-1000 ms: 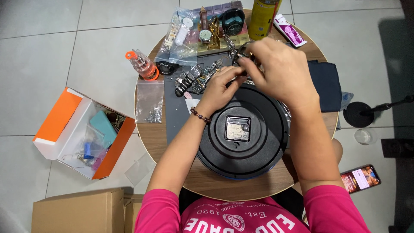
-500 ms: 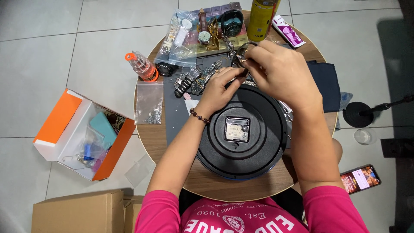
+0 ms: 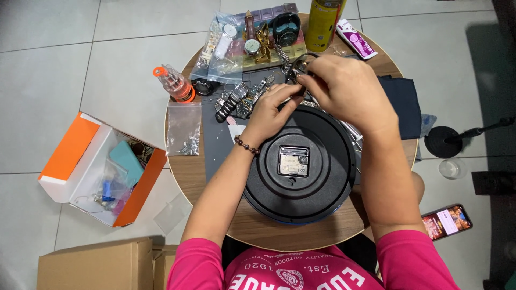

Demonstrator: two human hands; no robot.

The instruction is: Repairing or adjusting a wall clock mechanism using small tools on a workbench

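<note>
- My right hand [image 3: 349, 88] and left hand [image 3: 271, 110] meet over the far half of the round wooden table [image 3: 258, 228], fingers pinched together on a small metal wristwatch [image 3: 297, 69]; its round case and a loop of shiny band show just past my right fingertips.
- Both hands are closed narrow around that watch (how much of it sits inside my palms I cannot tell).
- A beaded bracelet [image 3: 247, 146] of dark round beads circles my left wrist.
- Below my hands lies a big round wall clock [image 3: 301, 166], face down, its back smooth black plastic with raised rings and 1 square movement box [image 3: 293, 161] in the middle, pale and boxy.
- Under it spreads a grey work mat [image 3: 215, 139], flat and matte.
- Just left of my left hand, a cluster of steel-link watches [image 3: 239, 99] lies in a heap, touching each other.
- Near the table's left edge sits a clear zip bag [image 3: 183, 129] with small metal bits at its bottom, and beside it a clear bottle with an orange cap [image 3: 174, 83], tipped over.
- At the far rim stand a yellow cylindrical can [image 3: 324, 21] and crinkly clear packets of watches [image 3: 226, 45].
- A dark blue cloth [image 3: 403, 104] drapes off the right edge.
- On the tiled floor to the left, an open orange-and-white box [image 3: 75, 161] holds small oddments; a phone [image 3: 447, 221] lies on the floor to the right.
</note>
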